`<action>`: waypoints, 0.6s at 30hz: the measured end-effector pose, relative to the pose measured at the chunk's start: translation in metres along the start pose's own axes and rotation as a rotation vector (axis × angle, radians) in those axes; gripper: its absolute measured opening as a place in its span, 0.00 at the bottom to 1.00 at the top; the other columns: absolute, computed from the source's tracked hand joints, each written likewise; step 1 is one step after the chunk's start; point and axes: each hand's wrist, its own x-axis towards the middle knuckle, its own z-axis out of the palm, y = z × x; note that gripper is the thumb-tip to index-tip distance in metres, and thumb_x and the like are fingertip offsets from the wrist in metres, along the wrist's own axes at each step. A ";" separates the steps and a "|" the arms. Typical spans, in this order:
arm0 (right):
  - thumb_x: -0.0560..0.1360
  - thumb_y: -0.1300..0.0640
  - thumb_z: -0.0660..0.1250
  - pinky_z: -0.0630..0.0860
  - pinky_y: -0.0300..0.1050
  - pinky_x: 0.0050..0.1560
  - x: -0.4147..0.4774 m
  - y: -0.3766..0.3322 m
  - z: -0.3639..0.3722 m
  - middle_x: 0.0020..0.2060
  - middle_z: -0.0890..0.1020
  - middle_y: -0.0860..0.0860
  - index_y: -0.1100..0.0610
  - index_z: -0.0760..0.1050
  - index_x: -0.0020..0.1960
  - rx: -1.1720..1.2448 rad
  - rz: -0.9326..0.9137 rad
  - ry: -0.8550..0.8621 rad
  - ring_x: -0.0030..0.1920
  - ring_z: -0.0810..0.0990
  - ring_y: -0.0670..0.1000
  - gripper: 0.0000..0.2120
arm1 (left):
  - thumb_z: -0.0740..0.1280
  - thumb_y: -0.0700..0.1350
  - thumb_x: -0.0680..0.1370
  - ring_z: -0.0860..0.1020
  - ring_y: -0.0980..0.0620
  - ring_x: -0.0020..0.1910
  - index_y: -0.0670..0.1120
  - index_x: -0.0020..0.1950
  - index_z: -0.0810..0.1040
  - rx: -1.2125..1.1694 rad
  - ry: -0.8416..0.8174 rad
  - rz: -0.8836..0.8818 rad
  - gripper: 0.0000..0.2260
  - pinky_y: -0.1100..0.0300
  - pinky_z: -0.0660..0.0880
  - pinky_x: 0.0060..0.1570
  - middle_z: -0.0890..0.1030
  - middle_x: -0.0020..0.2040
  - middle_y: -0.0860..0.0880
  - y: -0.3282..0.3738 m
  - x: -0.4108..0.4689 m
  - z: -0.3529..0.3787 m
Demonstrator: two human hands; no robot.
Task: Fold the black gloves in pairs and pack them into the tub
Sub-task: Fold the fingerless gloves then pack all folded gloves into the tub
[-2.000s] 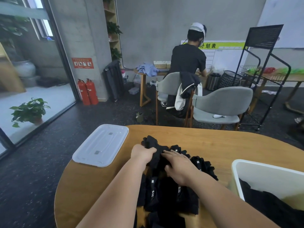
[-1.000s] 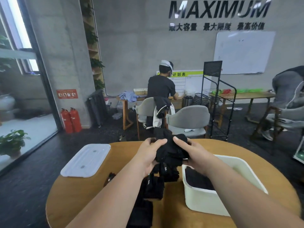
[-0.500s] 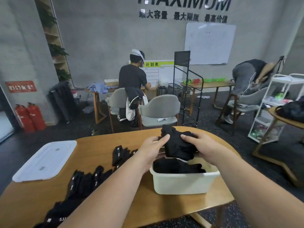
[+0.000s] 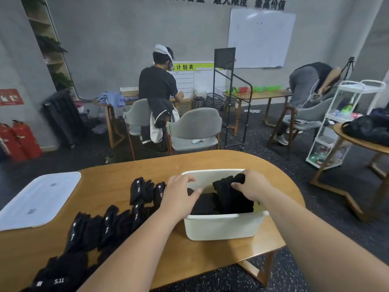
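Right hand (image 4: 250, 184) first: curled round the folded pair (image 4: 229, 197), pressing it down inside the tub (image 4: 221, 228), toward the wall on that hand's own side. Left hand (image 4: 182, 192) released, fingers spread and slack, hovering over the tub's rim on its own side, holding nothing.

Half a second back: both hands on that same pair, carried in the air above the rim. Now lowered between the walls, standing on edge beside the packed gloves (image 4: 202, 205) lying dark in the bottom, just past the left thumb. Left-hand hold given up in that same short span.

Meaning for the task: one more pair as good as packed, with only the right hand's letting go left, and perhaps a push to seat it snug against the others. Soft cloth, by the look, so likely to spring open a little once freed; worth a press before withdrawing.

Outward of the left hand, along its forearm: loose gloves (image 4: 109, 226) in an overlapping row on the table (image 4: 210, 161), white labels up; cannot tell whether already matched. Farther out on that side, the lid (image 4: 37, 201), lying flat, well apart from the tub. Plenty of folding left, then; next reach most likely across to that row with the freed left hand.
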 end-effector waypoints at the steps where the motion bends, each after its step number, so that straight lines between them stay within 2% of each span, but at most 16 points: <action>1: 0.82 0.45 0.70 0.81 0.53 0.53 0.003 0.001 0.007 0.52 0.83 0.56 0.60 0.75 0.64 0.004 0.007 -0.020 0.52 0.82 0.58 0.20 | 0.70 0.56 0.82 0.65 0.55 0.75 0.56 0.70 0.76 0.017 0.010 0.012 0.16 0.52 0.67 0.74 0.74 0.69 0.57 -0.002 -0.001 0.003; 5: 0.83 0.46 0.68 0.80 0.53 0.56 0.014 0.010 0.025 0.50 0.84 0.59 0.63 0.77 0.60 0.064 0.046 -0.087 0.52 0.82 0.61 0.19 | 0.71 0.54 0.82 0.62 0.55 0.77 0.56 0.69 0.76 0.017 0.025 0.015 0.16 0.53 0.64 0.76 0.74 0.70 0.57 -0.002 0.000 0.005; 9: 0.84 0.46 0.64 0.81 0.52 0.54 0.014 0.007 0.033 0.50 0.85 0.59 0.62 0.78 0.61 -0.153 0.029 -0.115 0.52 0.83 0.61 0.19 | 0.72 0.54 0.82 0.59 0.54 0.78 0.57 0.68 0.77 -0.006 0.017 0.005 0.15 0.51 0.63 0.77 0.73 0.71 0.56 -0.002 0.000 0.008; 11: 0.84 0.45 0.65 0.81 0.52 0.53 0.011 0.001 0.032 0.53 0.84 0.56 0.58 0.75 0.66 -0.343 -0.034 -0.052 0.53 0.83 0.59 0.19 | 0.72 0.54 0.82 0.58 0.54 0.79 0.56 0.68 0.77 -0.024 0.019 0.000 0.15 0.52 0.61 0.78 0.73 0.71 0.56 -0.004 0.000 0.009; 13: 0.81 0.44 0.68 0.81 0.53 0.52 0.006 -0.002 0.029 0.60 0.79 0.53 0.51 0.72 0.70 -0.460 -0.121 0.080 0.60 0.79 0.58 0.20 | 0.72 0.54 0.82 0.58 0.54 0.79 0.56 0.67 0.77 -0.037 0.021 0.001 0.15 0.52 0.61 0.77 0.73 0.71 0.56 -0.005 0.000 0.011; 15: 0.80 0.48 0.71 0.80 0.52 0.49 0.007 -0.003 0.027 0.63 0.75 0.52 0.46 0.76 0.67 -0.498 -0.213 0.150 0.62 0.76 0.57 0.17 | 0.72 0.54 0.82 0.57 0.54 0.79 0.56 0.67 0.77 -0.051 0.020 0.000 0.15 0.53 0.60 0.77 0.73 0.71 0.56 -0.007 0.000 0.011; 18: 0.78 0.52 0.73 0.80 0.50 0.54 0.012 0.002 0.030 0.61 0.79 0.51 0.43 0.79 0.67 -0.407 -0.219 -0.030 0.56 0.81 0.57 0.18 | 0.72 0.54 0.82 0.56 0.55 0.81 0.55 0.67 0.78 -0.062 0.020 -0.004 0.15 0.54 0.58 0.78 0.72 0.73 0.55 -0.008 -0.001 0.012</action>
